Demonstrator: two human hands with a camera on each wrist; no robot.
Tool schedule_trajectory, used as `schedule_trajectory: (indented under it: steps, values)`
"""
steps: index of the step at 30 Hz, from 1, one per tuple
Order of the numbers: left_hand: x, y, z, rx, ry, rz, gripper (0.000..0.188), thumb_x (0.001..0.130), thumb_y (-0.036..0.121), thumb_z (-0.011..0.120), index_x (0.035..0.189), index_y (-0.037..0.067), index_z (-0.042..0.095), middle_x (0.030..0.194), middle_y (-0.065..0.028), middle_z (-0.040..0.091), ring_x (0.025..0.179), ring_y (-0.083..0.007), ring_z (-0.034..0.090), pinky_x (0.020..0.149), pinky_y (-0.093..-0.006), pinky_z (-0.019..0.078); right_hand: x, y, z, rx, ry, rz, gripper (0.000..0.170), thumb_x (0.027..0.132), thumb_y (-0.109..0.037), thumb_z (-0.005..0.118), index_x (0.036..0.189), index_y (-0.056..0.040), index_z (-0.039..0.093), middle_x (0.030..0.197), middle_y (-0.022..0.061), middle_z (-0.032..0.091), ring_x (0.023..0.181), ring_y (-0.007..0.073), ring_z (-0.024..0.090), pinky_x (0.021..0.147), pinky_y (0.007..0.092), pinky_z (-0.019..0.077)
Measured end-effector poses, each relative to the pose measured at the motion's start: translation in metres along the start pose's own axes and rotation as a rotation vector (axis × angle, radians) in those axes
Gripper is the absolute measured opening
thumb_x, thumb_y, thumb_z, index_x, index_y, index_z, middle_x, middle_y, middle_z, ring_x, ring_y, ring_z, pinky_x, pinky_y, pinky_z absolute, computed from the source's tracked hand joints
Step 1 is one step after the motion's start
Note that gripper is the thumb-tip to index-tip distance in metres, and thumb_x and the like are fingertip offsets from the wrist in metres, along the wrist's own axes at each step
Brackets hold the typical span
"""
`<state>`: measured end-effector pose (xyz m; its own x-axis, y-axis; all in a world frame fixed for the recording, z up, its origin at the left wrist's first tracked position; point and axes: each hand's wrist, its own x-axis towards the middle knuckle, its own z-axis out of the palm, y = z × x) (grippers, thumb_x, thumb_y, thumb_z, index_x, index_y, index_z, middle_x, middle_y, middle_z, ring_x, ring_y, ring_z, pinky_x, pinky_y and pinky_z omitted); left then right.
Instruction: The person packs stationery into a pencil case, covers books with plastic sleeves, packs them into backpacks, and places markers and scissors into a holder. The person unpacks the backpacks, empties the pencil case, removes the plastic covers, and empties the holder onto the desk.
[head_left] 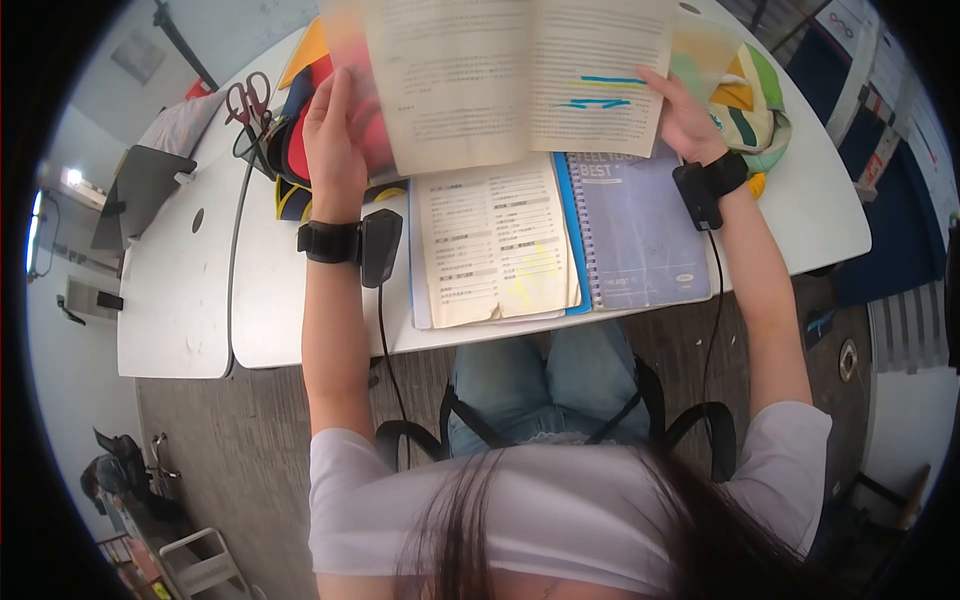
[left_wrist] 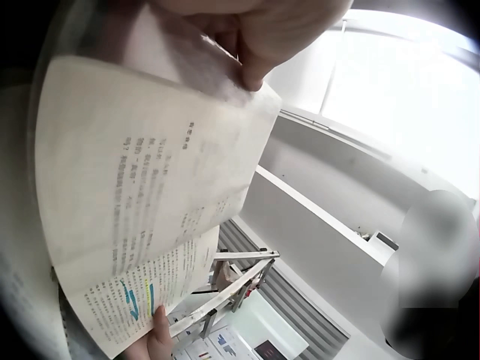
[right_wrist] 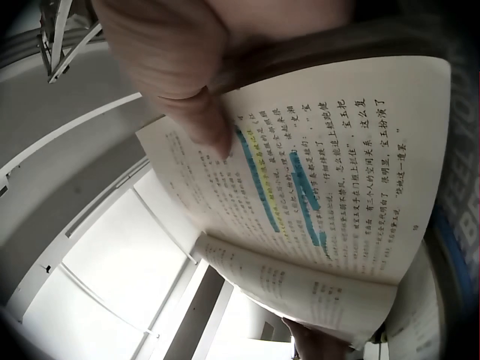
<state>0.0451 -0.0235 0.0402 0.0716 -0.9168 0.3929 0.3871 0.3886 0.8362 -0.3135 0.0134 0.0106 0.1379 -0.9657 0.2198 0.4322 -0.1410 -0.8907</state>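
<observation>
An open book (head_left: pixel 460 80) is held up over the table, its pages printed with text. Blue and yellow marker strokes run across its right page (right_wrist: pixel 330 165). At the left edge, my left hand (head_left: pixel 335 140) grips the book, and its thumb shows at the page in the left wrist view. My right hand (head_left: pixel 690 120) pinches the right edge, thumb lying on the printed side. A translucent cover (head_left: pixel 360 80) shows behind the left pages. Below lie a printed contents sheet (head_left: pixel 490 240) with yellow marking and a spiral notebook (head_left: pixel 650 235) with a purple-blue cover.
Scissors (head_left: pixel 250 100) stand in a holder at the left, beside a red, yellow and dark bag (head_left: pixel 297 150). A green and yellow bag (head_left: pixel 755 105) lies at the right. The white table's front edge (head_left: pixel 285 352) passes before my lap. Cables hang from both wrist cameras.
</observation>
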Motion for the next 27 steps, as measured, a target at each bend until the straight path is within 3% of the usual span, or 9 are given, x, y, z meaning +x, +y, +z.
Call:
schedule_trajectory:
  steps: [5, 10, 16, 23, 25, 26, 27]
  values:
    - [-0.002, 0.006, 0.002, -0.033, -0.090, 0.032, 0.021, 0.090, 0.020, 0.053, 0.103, 0.004, 0.057, 0.098, -0.0022, 0.061, 0.089, -0.0105, 0.058, 0.078, -0.0255, 0.0466, -0.003, -0.003, -0.024, 0.059, -0.099, -0.002, 0.043, 0.087, -0.020, 0.056, 0.125, -0.0028, 0.042, 0.124, 0.0092, 0.050, 0.113, 0.0206, 0.048, 0.097, 0.0336, 0.0381]
    - [-0.001, 0.005, -0.001, -0.111, -0.212, -0.004, 0.021, 0.092, 0.020, 0.049, 0.103, 0.003, 0.056, 0.097, -0.0027, 0.061, 0.088, -0.0117, 0.058, 0.079, -0.0259, 0.0467, 0.001, 0.005, -0.050, 0.169, -0.360, -0.018, 0.049, 0.087, -0.023, 0.056, 0.128, -0.0037, 0.039, 0.129, 0.0100, 0.047, 0.118, 0.0227, 0.045, 0.098, 0.0360, 0.0372]
    - [-0.005, 0.003, 0.005, -0.184, -0.357, -0.047, 0.021, 0.093, 0.019, 0.047, 0.104, 0.003, 0.055, 0.095, -0.0029, 0.061, 0.087, -0.0113, 0.058, 0.078, -0.0254, 0.0471, 0.000, 0.007, -0.053, 0.330, -0.455, -0.025, 0.049, 0.084, -0.021, 0.060, 0.125, -0.0020, 0.042, 0.124, 0.0109, 0.051, 0.112, 0.0224, 0.050, 0.095, 0.0358, 0.0401]
    - [-0.012, 0.003, 0.012, -0.164, -0.363, -0.092, 0.019, 0.093, 0.019, 0.047, 0.102, 0.004, 0.056, 0.093, -0.0021, 0.061, 0.087, -0.0114, 0.059, 0.077, -0.0261, 0.0478, -0.001, 0.012, -0.054, 0.449, -0.527, 0.014, 0.052, 0.082, -0.021, 0.062, 0.126, -0.0012, 0.042, 0.124, 0.0122, 0.051, 0.112, 0.0232, 0.050, 0.094, 0.0372, 0.0417]
    - [-0.027, 0.012, 0.024, -0.158, -0.317, -0.050, 0.018, 0.093, 0.018, 0.048, 0.101, 0.005, 0.056, 0.094, -0.0017, 0.061, 0.088, -0.0109, 0.058, 0.077, -0.0257, 0.0477, -0.004, 0.010, -0.043, 0.451, -0.557, 0.022, 0.048, 0.085, -0.019, 0.059, 0.126, -0.0006, 0.042, 0.122, 0.0106, 0.053, 0.109, 0.0212, 0.052, 0.092, 0.0338, 0.0434]
    - [-0.018, 0.006, 0.025, 0.007, -0.314, 0.022, 0.016, 0.092, 0.017, 0.049, 0.101, 0.005, 0.056, 0.094, -0.0013, 0.060, 0.088, -0.0102, 0.058, 0.076, -0.0250, 0.0475, -0.004, 0.008, -0.041, 0.447, -0.559, 0.022, 0.048, 0.085, -0.019, 0.059, 0.126, -0.0006, 0.042, 0.122, 0.0106, 0.053, 0.109, 0.0212, 0.052, 0.092, 0.0338, 0.0434]
    - [-0.014, 0.003, 0.022, -0.021, -0.223, -0.122, 0.017, 0.090, 0.015, 0.052, 0.103, 0.005, 0.054, 0.094, -0.0014, 0.059, 0.087, -0.0098, 0.057, 0.077, -0.0244, 0.0471, 0.016, -0.005, -0.042, 0.419, -0.529, 0.032, 0.048, 0.085, -0.019, 0.058, 0.126, -0.0007, 0.042, 0.121, 0.0104, 0.053, 0.109, 0.0210, 0.052, 0.092, 0.0336, 0.0434]
